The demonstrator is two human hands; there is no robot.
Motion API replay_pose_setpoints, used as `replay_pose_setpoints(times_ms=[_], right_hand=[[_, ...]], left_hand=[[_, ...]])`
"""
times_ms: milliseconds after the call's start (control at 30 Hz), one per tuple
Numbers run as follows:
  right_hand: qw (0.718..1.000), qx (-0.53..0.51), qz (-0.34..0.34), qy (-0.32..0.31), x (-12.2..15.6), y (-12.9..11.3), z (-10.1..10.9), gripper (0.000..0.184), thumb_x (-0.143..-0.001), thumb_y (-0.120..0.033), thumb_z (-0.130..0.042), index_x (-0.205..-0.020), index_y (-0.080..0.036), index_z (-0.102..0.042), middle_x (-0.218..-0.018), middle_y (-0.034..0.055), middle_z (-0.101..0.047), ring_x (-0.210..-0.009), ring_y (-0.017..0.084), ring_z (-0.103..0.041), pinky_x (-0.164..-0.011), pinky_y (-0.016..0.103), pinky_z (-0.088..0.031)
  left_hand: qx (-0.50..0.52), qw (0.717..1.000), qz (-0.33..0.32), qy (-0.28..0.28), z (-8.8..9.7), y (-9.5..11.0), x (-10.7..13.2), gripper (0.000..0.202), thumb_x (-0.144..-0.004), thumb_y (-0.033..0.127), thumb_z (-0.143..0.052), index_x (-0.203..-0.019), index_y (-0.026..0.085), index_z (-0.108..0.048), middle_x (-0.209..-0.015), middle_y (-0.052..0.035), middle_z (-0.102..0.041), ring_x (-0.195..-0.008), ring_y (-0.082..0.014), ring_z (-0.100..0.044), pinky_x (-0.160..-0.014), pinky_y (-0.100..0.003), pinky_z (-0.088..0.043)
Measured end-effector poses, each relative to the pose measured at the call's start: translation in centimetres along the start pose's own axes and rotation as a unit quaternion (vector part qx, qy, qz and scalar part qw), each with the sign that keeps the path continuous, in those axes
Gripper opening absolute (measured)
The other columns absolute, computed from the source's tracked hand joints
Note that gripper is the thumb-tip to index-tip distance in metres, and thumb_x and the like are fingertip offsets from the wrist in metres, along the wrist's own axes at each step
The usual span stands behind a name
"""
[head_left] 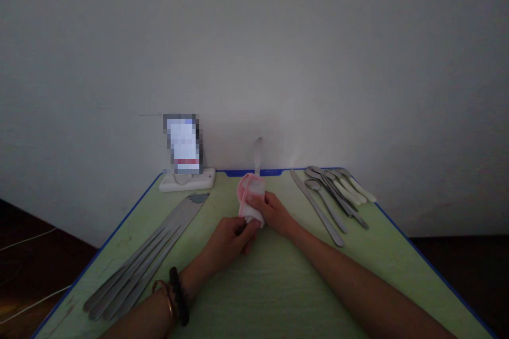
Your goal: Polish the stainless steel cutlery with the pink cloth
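Above the middle of the table, a table knife point(258, 156) points its blade up and away from me, its lower part hidden inside a pink-edged white cloth point(245, 198). My right hand point(274, 213) is closed around the cloth and the knife within, thumb lying on the fabric. Lower down, my left hand point(230, 239) pinches the bunched bottom end of the cloth; whether it also grips the knife handle cannot be seen. Several table knives point(147, 257) lie fanned out to the left. To the right is a single table knife point(318, 209) beside a spoon point(328, 205).
A lit phone point(183, 143), blurred out, leans upright on a white power strip point(186, 180) at the back left. More spoons and other cutlery, some with white handles point(348, 190), lie at the back right. The green table point(258, 296) meets a plain wall point(254, 63).
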State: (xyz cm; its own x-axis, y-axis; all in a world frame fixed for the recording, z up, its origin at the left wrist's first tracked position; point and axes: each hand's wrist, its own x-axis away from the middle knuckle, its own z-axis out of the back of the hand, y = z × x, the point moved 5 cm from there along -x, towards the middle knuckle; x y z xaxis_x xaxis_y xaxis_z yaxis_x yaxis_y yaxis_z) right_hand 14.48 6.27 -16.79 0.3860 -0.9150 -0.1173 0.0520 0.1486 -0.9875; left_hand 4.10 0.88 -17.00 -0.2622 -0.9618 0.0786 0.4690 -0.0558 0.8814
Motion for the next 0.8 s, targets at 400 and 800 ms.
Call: replay_pose_setpoints(times_ms=[400, 800], right_hand=[[1.000, 0.016, 0.001, -0.002, -0.01, 0.14, -0.03, 0.034, -0.077, -0.045, -0.052, -0.059, -0.016, -0.049, -0.054, -0.0022, -0.043, -0.049, 0.008, -0.037, -0.044, 0.021, -0.027], [0.998, -0.033, -0.025, 0.041, -0.21, 0.33, 0.38, 0.035, -0.072, -0.048, -0.055, -0.058, -0.017, -0.048, -0.053, -0.0035, -0.042, -0.049, 0.008, -0.035, -0.045, 0.022, -0.027]], left_hand=[[-0.002, 1.000, 0.008, -0.008, -0.19, 0.10, 0.15, 0.045, -0.081, 0.051, -0.040, -0.052, 0.018, -0.052, -0.040, 0.0039, -0.046, -0.042, -0.0116, -0.044, -0.049, -0.023, -0.034], [-0.033, 0.999, -0.028, -0.027, -0.21, 0.21, 0.19, 0.042, -0.082, 0.048, -0.040, -0.053, 0.018, -0.047, -0.042, 0.0049, -0.045, -0.042, -0.0092, -0.039, -0.046, -0.021, -0.030]])
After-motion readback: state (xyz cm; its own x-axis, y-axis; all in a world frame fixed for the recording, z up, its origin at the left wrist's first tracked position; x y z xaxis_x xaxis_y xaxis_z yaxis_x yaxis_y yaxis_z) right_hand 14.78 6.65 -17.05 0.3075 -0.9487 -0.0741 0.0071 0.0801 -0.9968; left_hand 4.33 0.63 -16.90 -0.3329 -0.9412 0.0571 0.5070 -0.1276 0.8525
